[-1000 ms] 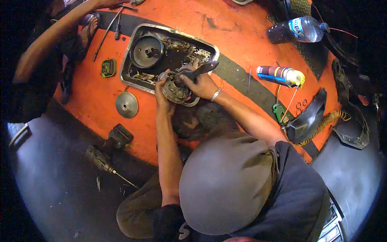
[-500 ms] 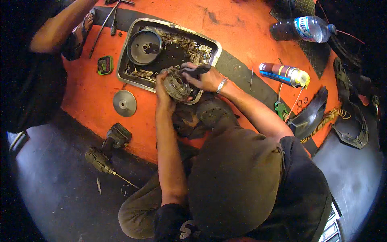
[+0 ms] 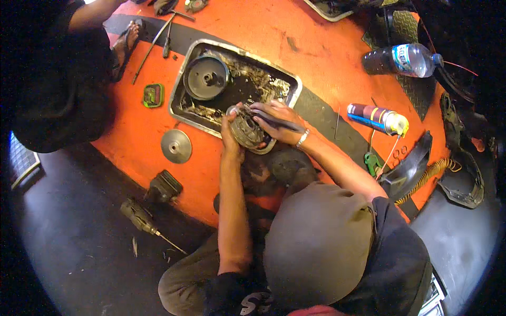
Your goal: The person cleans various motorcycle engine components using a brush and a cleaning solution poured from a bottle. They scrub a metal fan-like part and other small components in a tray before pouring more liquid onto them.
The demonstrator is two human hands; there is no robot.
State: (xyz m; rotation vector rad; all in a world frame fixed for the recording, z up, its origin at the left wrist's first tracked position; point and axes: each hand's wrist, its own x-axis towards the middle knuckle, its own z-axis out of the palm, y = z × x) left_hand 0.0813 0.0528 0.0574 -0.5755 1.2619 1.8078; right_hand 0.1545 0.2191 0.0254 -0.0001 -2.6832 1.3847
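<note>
Neither my left hand nor my right hand is in view. In front of me a person in a cap (image 3: 319,242) and dark shirt bends over an oily metal tray (image 3: 240,88). The arms that show belong to this person. Their left hand (image 3: 230,136) grips a round, ribbed metal part (image 3: 246,131), resembling a clutch, over the tray's near edge. Their right hand (image 3: 287,117) holds a slim dark-handled tool (image 3: 284,124) against that part; its working end is hidden. Inside the tray sits a round metal drum (image 3: 199,87) with a central hub.
On the orange floor lie a metal disc (image 3: 176,152), a green-edged case (image 3: 153,95), a spray can (image 3: 375,119) and a plastic bottle (image 3: 403,60). A power drill (image 3: 139,215) lies lower left. Another person's sandalled foot (image 3: 126,45) is upper left.
My view has shifted, so the tray and tools appear lower and farther right. The capped person's dark tool has tilted across the metal part. The person at left has moved their arm upward.
</note>
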